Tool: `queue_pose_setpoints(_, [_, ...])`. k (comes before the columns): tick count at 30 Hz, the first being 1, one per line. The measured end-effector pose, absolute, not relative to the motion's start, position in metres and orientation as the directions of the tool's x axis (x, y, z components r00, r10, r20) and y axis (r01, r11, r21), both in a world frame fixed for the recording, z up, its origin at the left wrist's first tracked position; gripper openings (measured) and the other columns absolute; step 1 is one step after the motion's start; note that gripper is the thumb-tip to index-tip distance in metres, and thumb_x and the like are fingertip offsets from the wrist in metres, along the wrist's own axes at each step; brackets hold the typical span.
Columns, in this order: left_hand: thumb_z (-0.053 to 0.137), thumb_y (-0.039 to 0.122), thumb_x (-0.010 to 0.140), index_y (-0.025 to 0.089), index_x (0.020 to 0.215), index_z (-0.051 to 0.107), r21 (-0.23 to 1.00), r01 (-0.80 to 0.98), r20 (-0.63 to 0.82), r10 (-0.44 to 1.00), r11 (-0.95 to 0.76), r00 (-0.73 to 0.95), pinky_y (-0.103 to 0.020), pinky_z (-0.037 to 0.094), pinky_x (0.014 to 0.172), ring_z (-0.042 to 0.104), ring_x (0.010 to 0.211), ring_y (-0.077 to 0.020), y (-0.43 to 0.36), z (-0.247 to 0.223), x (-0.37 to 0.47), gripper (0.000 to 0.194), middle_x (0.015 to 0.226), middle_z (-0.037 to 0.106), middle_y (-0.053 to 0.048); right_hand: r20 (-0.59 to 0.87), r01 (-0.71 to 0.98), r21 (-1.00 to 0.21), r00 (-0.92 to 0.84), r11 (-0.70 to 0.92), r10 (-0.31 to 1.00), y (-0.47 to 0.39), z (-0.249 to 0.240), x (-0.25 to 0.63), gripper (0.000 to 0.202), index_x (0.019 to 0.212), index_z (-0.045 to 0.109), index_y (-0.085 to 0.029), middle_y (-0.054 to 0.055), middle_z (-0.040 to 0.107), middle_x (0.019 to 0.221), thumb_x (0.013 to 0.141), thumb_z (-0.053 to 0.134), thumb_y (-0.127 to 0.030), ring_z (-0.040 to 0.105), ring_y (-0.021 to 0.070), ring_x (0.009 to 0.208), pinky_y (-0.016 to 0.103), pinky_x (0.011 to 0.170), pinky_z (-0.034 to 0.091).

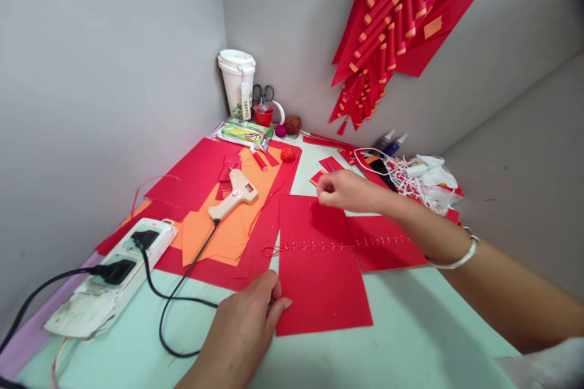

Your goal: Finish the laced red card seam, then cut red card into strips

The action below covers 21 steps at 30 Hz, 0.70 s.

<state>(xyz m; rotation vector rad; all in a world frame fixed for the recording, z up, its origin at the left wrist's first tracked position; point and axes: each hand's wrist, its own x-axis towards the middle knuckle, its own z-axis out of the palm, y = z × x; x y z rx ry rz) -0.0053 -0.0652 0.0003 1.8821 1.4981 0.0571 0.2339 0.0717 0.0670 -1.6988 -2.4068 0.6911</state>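
Note:
A red paper sheet [319, 298] lies on the pale green table, with a second red sheet [387, 255] to its right. Across both runs a knotted red cord [323, 247] with a loop at its left end. My left hand [249, 319] is at the lower left edge of the nearer sheet, thumb and fingers pinched together; what lies between them is too small to tell. Above the far edge of that sheet is my right hand [335, 188], its fingers closed and curled down. Whatever it holds is hidden.
A glue gun [235, 194] rests on orange paper at the left, its black cable looping near my left hand. A power strip [114, 276] sits front left. White cup [238, 85] and scissors [263, 94] stand behind; white shreds [415, 182] lie right.

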Motion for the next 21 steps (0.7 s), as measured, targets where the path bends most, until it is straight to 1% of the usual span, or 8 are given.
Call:
queue_pose_setpoints(5, [0.045, 0.030, 0.089, 0.024, 0.077, 0.044, 0.549, 0.831, -0.364, 0.870, -0.087, 0.332, -0.024, 0.031, 0.057, 0.057, 0.060, -0.0167, -0.064, -0.001, -0.005, 0.014, 0.065, 0.058, 0.003, -0.085, 0.717, -0.683, -0.269, 0.141, 0.959, 0.064, 0.090, 0.267, 0.011, 0.072, 0.058, -0.018, -0.003, 0.057, 0.062, 0.074, 0.048, -0.020, 0.049, 0.0098, 0.055, 0.021, 0.050, 0.034])
queue_pose_setpoints(9, [0.045, 0.030, 0.089, 0.024, 0.078, 0.044, 0.534, 0.842, -0.381, 0.866, -0.079, 0.323, -0.024, 0.031, 0.058, 0.056, 0.060, -0.0167, -0.063, 0.000, -0.005, 0.013, 0.065, 0.058, 0.003, 0.029, 0.550, -0.827, -0.172, 0.120, 0.985, 0.068, 0.104, 0.279, 0.008, 0.071, 0.054, -0.018, 0.001, 0.060, 0.068, 0.072, 0.046, -0.019, 0.051, 0.0095, 0.057, 0.021, 0.049, 0.035])
queue_pose_setpoints(11, [0.045, 0.029, 0.089, 0.024, 0.078, 0.044, 0.534, 0.843, -0.392, 0.862, -0.070, 0.321, -0.024, 0.031, 0.058, 0.057, 0.060, -0.0167, -0.064, 0.000, -0.005, 0.012, 0.066, 0.059, 0.003, 0.071, 0.391, -0.914, -0.107, 0.107, 0.992, 0.071, 0.110, 0.281, 0.003, 0.071, 0.052, -0.019, 0.004, 0.064, 0.077, 0.072, 0.049, -0.020, 0.053, 0.0087, 0.058, 0.020, 0.046, 0.033])
queue_pose_setpoints(13, [0.046, 0.029, 0.089, 0.023, 0.079, 0.044, 0.540, 0.839, -0.392, 0.861, -0.068, 0.323, -0.025, 0.032, 0.059, 0.058, 0.062, -0.0171, -0.065, 0.001, -0.006, 0.012, 0.068, 0.060, 0.002, 0.070, 0.157, -0.985, -0.035, 0.074, 0.997, 0.072, 0.117, 0.281, 0.005, 0.071, 0.051, -0.019, 0.005, 0.067, 0.082, 0.070, 0.056, -0.019, 0.053, 0.0070, 0.055, 0.019, 0.041, 0.029])
queue_pose_setpoints(15, [0.046, 0.029, 0.089, 0.023, 0.079, 0.045, 0.542, 0.837, -0.389, 0.862, -0.072, 0.326, -0.025, 0.033, 0.060, 0.058, 0.063, -0.0175, -0.066, 0.001, -0.006, 0.012, 0.069, 0.061, 0.002, 0.048, -0.062, -0.997, 0.019, 0.049, 0.999, 0.068, 0.128, 0.282, 0.008, 0.072, 0.054, -0.018, 0.002, 0.067, 0.077, 0.070, 0.060, -0.014, 0.053, 0.0049, 0.051, 0.017, 0.038, 0.025])
queue_pose_setpoints(16, [0.046, 0.029, 0.090, 0.023, 0.079, 0.045, 0.541, 0.837, -0.385, 0.862, -0.077, 0.328, -0.025, 0.033, 0.060, 0.058, 0.063, -0.0176, -0.066, 0.001, -0.006, 0.012, 0.069, 0.061, 0.002, 0.046, -0.122, -0.991, 0.033, 0.049, 0.998, 0.065, 0.135, 0.284, 0.008, 0.073, 0.054, -0.018, 0.000, 0.065, 0.072, 0.072, 0.059, -0.012, 0.053, 0.0036, 0.050, 0.016, 0.038, 0.025])
queue_pose_setpoints(18, [0.046, 0.029, 0.090, 0.023, 0.079, 0.045, 0.536, 0.840, -0.378, 0.864, -0.088, 0.332, -0.026, 0.033, 0.059, 0.059, 0.063, -0.0176, -0.065, 0.000, -0.005, 0.012, 0.069, 0.061, 0.002, 0.069, -0.192, -0.978, 0.080, 0.084, 0.994, 0.056, 0.150, 0.287, 0.013, 0.071, 0.055, -0.018, -0.004, 0.060, 0.063, 0.078, 0.052, -0.007, 0.051, 0.0005, 0.049, 0.014, 0.039, 0.026])
queue_pose_setpoints(21, [0.046, 0.030, 0.090, 0.023, 0.079, 0.046, 0.531, 0.841, -0.367, 0.866, -0.105, 0.339, -0.025, 0.035, 0.058, 0.059, 0.061, -0.0171, -0.065, -0.004, -0.005, 0.013, 0.067, 0.061, 0.003, 0.111, -0.199, -0.967, 0.230, 0.159, 0.967, 0.038, 0.174, 0.293, 0.033, 0.060, 0.052, -0.016, -0.007, 0.056, 0.057, 0.087, 0.038, -0.003, 0.044, -0.0037, 0.047, 0.015, 0.040, 0.023])
